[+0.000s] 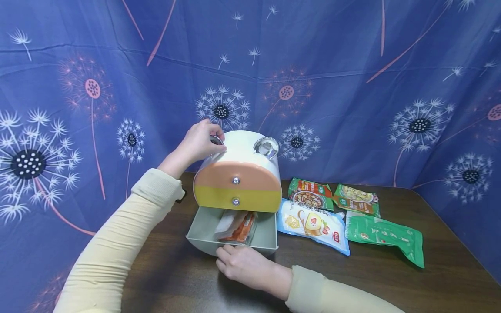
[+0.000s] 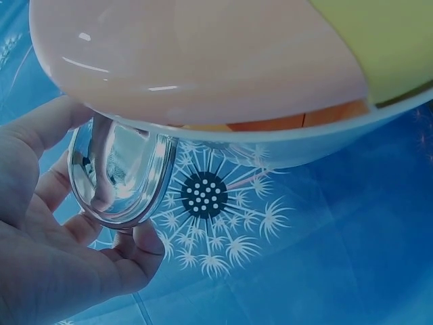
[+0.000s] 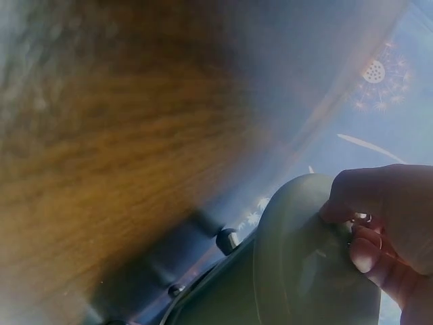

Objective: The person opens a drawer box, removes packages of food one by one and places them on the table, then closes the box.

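Observation:
A small round-fronted drawer box [image 1: 244, 145] with a white shell and orange, yellow and green drawer fronts stands on the table. Its bottom green drawer [image 1: 195, 234] is pulled out, and an orange-and-clear packet [image 1: 242, 228] lies inside. My left hand [image 1: 201, 139] holds the shiny silver ear-shaped piece [image 2: 122, 172] at the box's upper left, fingers curled around its rim. At the drawer's front, my right hand [image 1: 246, 265] pinches a small knob [image 3: 363, 217], mostly covered by the fingers.
Right of the box lie a white-and-blue pouch [image 1: 313, 226], a green pouch [image 1: 385, 234], a red-and-green packet [image 1: 311, 194] and another green packet [image 1: 357, 200]. A blue dandelion-print cloth [image 1: 332, 87] hangs behind the dark wooden table [image 1: 176, 278].

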Demonstrator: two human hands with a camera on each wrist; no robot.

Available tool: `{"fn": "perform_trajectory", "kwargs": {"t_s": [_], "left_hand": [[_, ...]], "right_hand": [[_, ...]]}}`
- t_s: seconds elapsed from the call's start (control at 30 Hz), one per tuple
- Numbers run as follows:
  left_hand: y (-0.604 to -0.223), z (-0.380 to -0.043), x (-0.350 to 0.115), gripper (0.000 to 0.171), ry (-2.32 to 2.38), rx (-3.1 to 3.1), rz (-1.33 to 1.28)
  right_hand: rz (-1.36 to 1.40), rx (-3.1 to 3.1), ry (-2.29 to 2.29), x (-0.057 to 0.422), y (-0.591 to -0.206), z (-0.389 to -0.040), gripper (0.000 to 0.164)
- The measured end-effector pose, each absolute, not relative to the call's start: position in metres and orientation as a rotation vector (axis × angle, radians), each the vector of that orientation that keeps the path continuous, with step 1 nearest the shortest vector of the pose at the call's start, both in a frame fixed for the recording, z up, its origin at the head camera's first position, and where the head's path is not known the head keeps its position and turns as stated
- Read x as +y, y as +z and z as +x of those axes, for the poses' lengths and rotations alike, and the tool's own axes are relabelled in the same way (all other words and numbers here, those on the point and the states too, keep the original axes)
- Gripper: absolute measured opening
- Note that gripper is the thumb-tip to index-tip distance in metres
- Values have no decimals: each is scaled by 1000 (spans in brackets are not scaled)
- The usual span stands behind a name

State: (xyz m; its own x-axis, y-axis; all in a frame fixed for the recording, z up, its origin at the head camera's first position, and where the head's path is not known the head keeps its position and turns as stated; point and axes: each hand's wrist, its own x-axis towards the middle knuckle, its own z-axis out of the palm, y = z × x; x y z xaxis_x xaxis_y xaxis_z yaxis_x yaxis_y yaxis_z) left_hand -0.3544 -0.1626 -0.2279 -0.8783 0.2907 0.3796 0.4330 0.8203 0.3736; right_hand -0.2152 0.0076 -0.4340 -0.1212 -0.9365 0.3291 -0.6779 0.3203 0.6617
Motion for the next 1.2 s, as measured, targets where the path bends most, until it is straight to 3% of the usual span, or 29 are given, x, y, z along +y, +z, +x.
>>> {"fn": "perform_trajectory", "kwargs": {"t_s": [0.57,0.83,1.07,1.2], "left_hand": [[-229,-355,-162,22,-654,-2691,-557],[-228,-354,-162,23,-655,-2696,-558],[-230,-355,-163,22,-652,-2687,-566],[-230,-355,-163,22,-649,-2685,-567]], "right_hand": [[1456,-1825,-447,9,-435,-210,34],[1475,-1842,-440,11,-428,-205,33],[1574,-1792,-377,17,-405,-201,23],[1584,-1767,-354,22,-390,-204,26]]}}
